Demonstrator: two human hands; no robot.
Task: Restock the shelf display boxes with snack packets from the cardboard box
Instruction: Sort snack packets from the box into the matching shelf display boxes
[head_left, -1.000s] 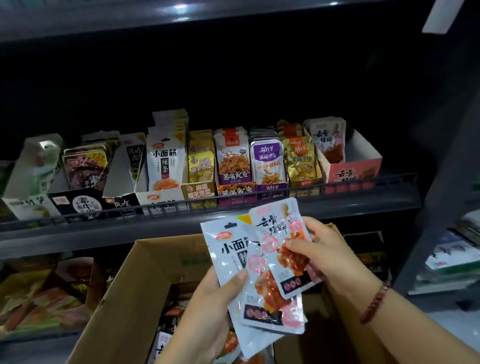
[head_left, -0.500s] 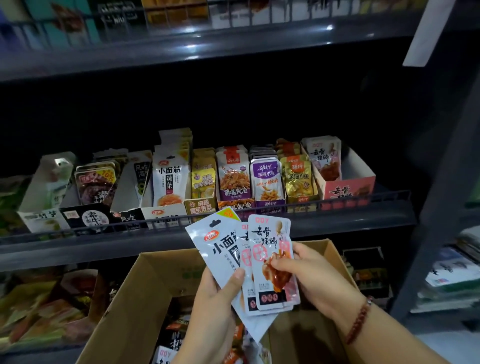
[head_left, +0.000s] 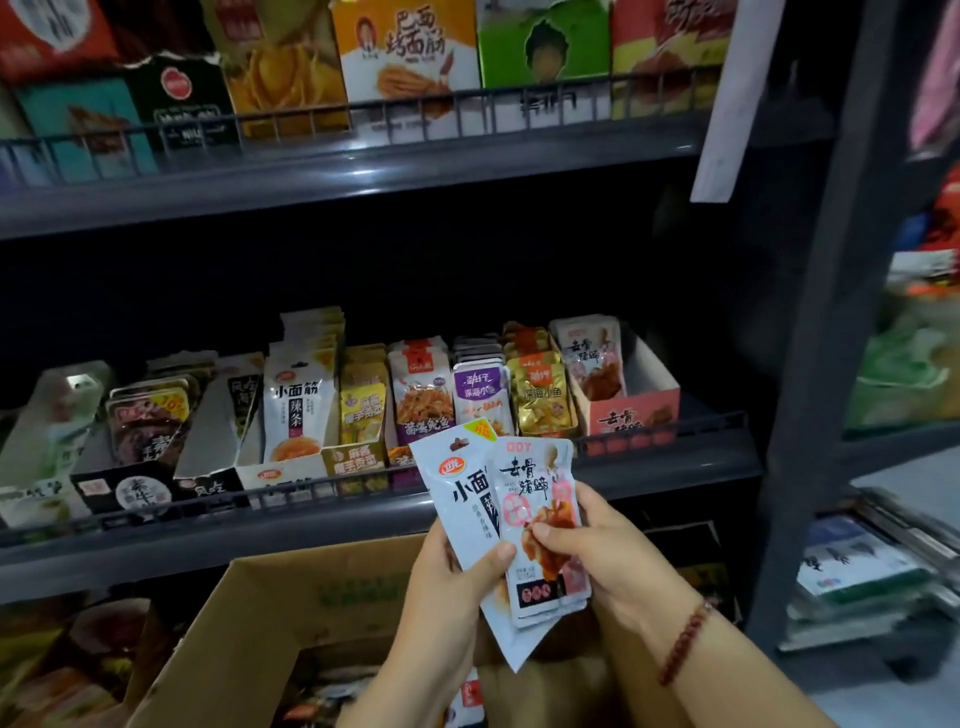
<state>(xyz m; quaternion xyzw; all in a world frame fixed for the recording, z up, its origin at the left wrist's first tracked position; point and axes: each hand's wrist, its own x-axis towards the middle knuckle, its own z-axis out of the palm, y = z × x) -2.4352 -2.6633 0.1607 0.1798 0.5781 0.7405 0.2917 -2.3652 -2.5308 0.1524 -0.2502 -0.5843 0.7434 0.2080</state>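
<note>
Here, a white snack packet (head_left: 462, 499) is pinched by the left hand (head_left: 447, 587), and pink packets (head_left: 540, 519) by the right hand (head_left: 608, 551) fingers (head_left: 550, 532), above the cardboard box (head_left: 291, 613).

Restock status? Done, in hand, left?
Done: most display boxes on the middle shelf look stocked. In hand: both hands, left hand and right hand, hold a fan of packets, pink pig-trotter packets over a white packet. Left: the pink display box has room, and the cardboard box holds more packets.
</note>
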